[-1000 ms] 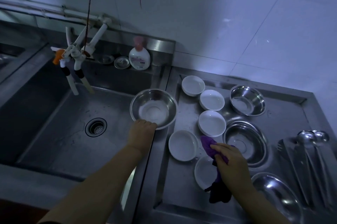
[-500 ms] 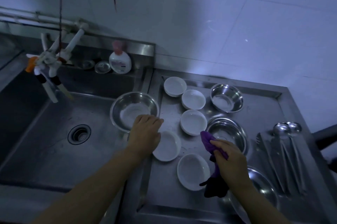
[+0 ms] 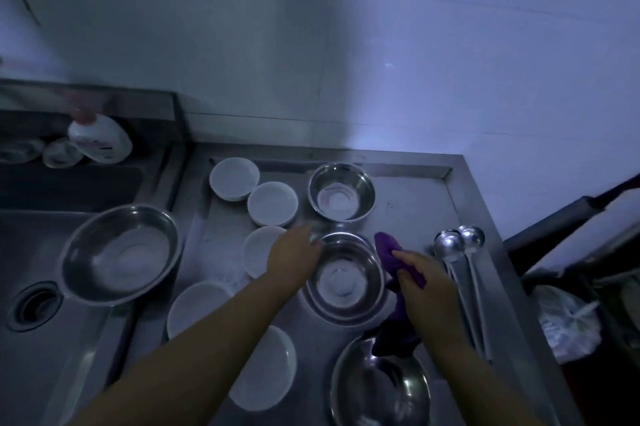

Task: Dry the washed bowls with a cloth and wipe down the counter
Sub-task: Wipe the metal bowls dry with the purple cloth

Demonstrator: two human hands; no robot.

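My left hand (image 3: 294,257) reaches across the steel counter (image 3: 415,203) and touches the left rim of a middle steel bowl (image 3: 344,278); whether it grips the rim is unclear. My right hand (image 3: 427,281) is closed on a purple cloth (image 3: 389,252) just right of that bowl. Another steel bowl (image 3: 341,191) stands behind it, and a third (image 3: 381,387) is in front. Several white bowls lie to the left, among them a far white bowl (image 3: 233,177) and a near white bowl (image 3: 266,377). A large steel bowl (image 3: 119,254) rests on the sink's edge.
Two steel ladles (image 3: 457,252) lie along the counter's right side. The sink (image 3: 41,321) with its drain is at the left, a white soap bottle (image 3: 100,139) on the ledge behind it. A dark cart and a plastic bag (image 3: 564,321) stand past the counter's right edge.
My left hand has let go of the large steel bowl at the sink and crossed right to the middle steel bowl. The view has swung right. My right hand keeps the cloth.
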